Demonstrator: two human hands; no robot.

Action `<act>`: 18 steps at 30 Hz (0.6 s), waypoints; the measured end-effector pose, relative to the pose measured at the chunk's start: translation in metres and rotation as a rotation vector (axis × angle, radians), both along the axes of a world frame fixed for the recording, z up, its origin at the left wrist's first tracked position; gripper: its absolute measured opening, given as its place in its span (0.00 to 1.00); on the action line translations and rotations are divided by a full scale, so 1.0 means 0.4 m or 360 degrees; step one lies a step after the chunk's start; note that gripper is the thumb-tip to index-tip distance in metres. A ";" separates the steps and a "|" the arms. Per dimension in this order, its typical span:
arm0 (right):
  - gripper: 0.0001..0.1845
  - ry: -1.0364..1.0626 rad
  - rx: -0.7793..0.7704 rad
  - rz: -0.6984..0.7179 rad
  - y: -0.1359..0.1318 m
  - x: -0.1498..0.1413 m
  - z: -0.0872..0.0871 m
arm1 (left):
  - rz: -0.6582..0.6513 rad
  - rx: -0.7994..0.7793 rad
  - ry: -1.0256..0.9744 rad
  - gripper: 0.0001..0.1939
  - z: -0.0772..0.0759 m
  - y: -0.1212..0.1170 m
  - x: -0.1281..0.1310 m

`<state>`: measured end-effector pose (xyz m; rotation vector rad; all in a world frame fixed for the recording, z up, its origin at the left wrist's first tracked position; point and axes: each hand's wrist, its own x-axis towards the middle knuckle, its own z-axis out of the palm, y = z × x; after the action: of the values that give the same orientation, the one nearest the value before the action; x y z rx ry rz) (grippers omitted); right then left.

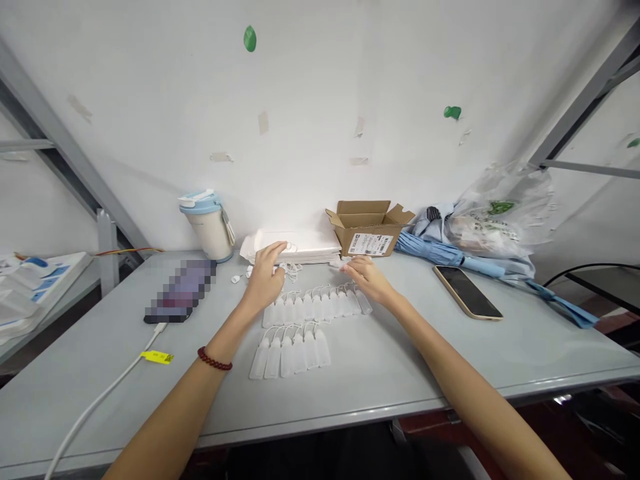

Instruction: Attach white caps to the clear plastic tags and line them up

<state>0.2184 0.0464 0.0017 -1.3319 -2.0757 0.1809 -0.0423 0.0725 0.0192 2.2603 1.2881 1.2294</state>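
My left hand (265,279) is raised over the grey table, fingers curled, with a thin white cord loop (291,247) at its fingertips. A small translucent piece (339,264) is pinched in my right hand (367,277), which partly hides it. Below both hands lies a row of small translucent plastic sleeves with white loops (315,308), side by side. A shorter row of the same sleeves (287,357) lies nearer me. Loose white cords (294,270) and small white pieces (236,279) are beside my left hand.
Behind the hands are a stack of white flat packets (315,247) and an open cardboard box (367,230). A cup (210,230) and a cabled phone (183,293) stand left. Right are another phone (467,292), a blue umbrella (445,252) and a plastic bag (495,220).
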 end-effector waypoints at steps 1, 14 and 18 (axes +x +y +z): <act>0.23 0.0022 0.0043 -0.0003 -0.003 -0.005 0.003 | -0.0001 0.0008 -0.0003 0.28 0.003 -0.003 0.001; 0.09 0.0811 -0.0100 0.0094 -0.079 -0.109 0.043 | -0.0202 -0.0035 0.0166 0.29 0.003 -0.062 0.045; 0.17 0.0990 -0.0222 0.0198 -0.085 -0.123 0.038 | -0.0292 -0.0074 0.0177 0.29 0.007 -0.092 0.069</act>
<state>0.1693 0.0122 0.0168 -1.0455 -1.6284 0.7103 -0.0148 0.0357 0.0220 2.3817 1.1033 1.0134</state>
